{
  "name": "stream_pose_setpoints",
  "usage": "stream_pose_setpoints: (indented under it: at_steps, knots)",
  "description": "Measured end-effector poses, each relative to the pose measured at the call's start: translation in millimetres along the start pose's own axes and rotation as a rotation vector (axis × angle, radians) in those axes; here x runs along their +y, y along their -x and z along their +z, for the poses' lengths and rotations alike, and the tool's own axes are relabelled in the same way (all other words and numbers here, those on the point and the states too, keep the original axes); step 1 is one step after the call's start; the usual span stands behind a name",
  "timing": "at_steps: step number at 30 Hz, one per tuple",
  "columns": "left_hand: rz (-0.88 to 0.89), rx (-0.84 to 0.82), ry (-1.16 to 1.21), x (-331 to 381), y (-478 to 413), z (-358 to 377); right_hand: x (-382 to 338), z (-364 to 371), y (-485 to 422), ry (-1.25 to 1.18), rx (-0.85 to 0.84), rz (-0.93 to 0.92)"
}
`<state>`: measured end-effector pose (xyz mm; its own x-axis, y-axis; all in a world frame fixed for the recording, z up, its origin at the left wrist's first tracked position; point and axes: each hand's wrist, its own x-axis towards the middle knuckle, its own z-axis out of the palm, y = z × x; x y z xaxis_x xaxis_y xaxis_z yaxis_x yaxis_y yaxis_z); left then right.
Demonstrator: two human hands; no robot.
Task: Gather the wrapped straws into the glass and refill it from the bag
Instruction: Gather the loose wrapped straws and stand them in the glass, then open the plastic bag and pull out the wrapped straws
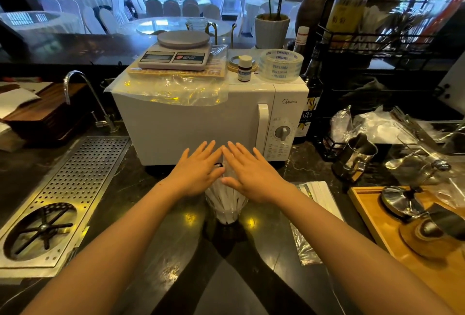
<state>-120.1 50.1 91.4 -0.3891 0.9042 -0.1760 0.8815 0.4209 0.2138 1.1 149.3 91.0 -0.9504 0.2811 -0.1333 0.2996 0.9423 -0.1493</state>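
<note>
Both hands lie flat, palms down, over the top of the glass (pixel 226 207), which stands upright on the dark table (pixel 156 216) just in front of the white microwave (pixel 196 123). The left hand (pixel 195 172) and the right hand (pixel 251 173) sit side by side with fingers spread and straight, index fingertips almost meeting above the glass — neither grip is closed on anything, the palms only covering or pressing the tops of what stands inside. The wrapped straws (pixel 225 199) fill the glass as a tight white bundle fanning slightly outward towards the rim; their upper ends are hidden under the hands. A small dark ring shows between the hands near the left thumb, too blurred to identify. To the right of the glass, under the right forearm, the clear plastic bag (pixel 310 216) lies flat on the table with more white straws inside. Further left a perforated metal drain tray (pixel 75 188) is set into the table, and on the right a wooden tray (pixel 392 234) holds metal tools.
</note>
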Motion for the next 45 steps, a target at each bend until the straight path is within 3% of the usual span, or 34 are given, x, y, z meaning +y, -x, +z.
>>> stream_pose_setpoints:
  at_steps: [8, 22, 28, 35, 45]
  knots:
    - [0.087, 0.238, 0.003, 32.7, 4.6, -12.8, 17.9, -18.2, 24.8, -0.087, 0.183, 0.119]
    - [0.221, 0.127, 0.112, 143.8, -23.4, 46.5, 104.5, 6.3, 122.8, -0.244, 0.188, 0.424]
    - [-0.003, -0.074, 0.293, 167.0, -31.0, 98.8, 128.3, 50.1, 148.9, -0.416, 0.158, 0.58]
    - [-0.291, -0.142, 0.471, 180.4, -26.9, 135.2, 136.3, 88.1, 156.6, -0.599, 0.108, 0.765]
    - [-0.377, -0.102, 0.593, 195.7, -24.1, 146.1, 139.8, 99.8, 148.4, -0.568, 0.108, 0.912]
